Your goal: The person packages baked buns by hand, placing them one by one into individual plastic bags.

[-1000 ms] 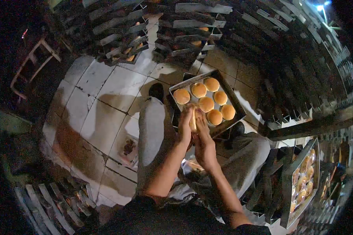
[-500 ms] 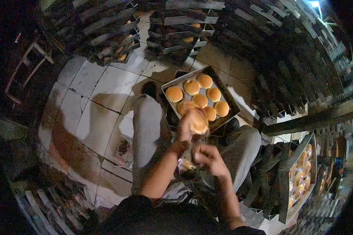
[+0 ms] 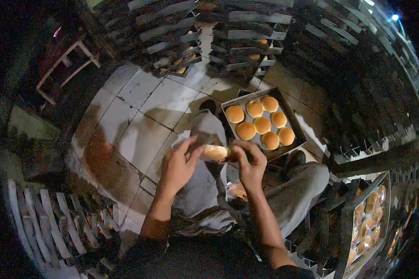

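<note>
A round, pale-sided bun point(image 3: 215, 152) is held on edge in front of my lap, between both hands. Thin, clear plastic seems to surround it, though its outline is hard to make out. The thumb and fingers of my left hand point(image 3: 179, 168) close on the bun's left end. At its right end, my right hand point(image 3: 250, 165) pinches what looks like the bag's gathered end. Just beyond my hands, a dark metal tray point(image 3: 297, 142) carries several golden-topped buns point(image 3: 262, 125) without wrapping.
Against my lap lies a shiny plastic packet point(image 3: 237, 190). To the right, a tilted tray point(image 3: 347, 242) holds several wrapped buns point(image 3: 371, 218). Stacked trays point(image 3: 167, 35) surround the tiled floor point(image 3: 149, 116), some with buns inside. A wooden frame point(image 3: 67, 69) stands at the left.
My hands have moved apart and now hold the bun between them; before, they were close together and blurred over the tray's near edge. The view has shifted left.
</note>
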